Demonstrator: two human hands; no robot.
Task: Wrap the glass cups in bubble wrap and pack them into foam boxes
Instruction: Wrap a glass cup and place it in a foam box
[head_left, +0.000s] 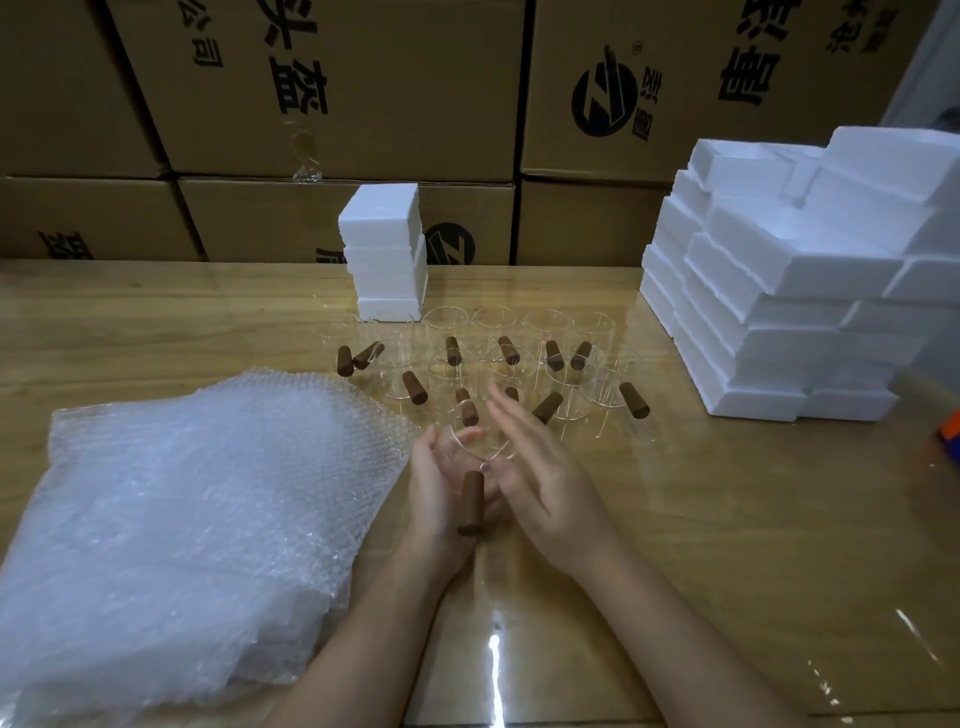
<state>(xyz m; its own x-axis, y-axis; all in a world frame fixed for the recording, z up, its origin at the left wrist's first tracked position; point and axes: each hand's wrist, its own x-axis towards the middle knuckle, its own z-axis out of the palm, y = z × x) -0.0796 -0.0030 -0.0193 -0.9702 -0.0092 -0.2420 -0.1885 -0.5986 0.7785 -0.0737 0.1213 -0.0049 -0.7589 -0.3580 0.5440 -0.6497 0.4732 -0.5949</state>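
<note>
A clear glass cup (478, 447) with a brown wooden handle (471, 503) sits in my left hand (441, 483), whose fingers curl round its body. My right hand (540, 467) lies flat against the cup's right side with its fingers straight. Several more glass cups with brown handles (498, 364) stand in rows on the table beyond my hands. A thick pile of bubble wrap sheets (197, 509) lies to the left. White foam boxes are stacked at the right (779, 291), and a smaller stack (387, 249) stands at the back centre.
The wooden table (701, 519) has a glossy transparent cover. Large brown cardboard cartons (363, 93) form a wall behind the table. An orange and blue object (950, 434) shows at the right edge.
</note>
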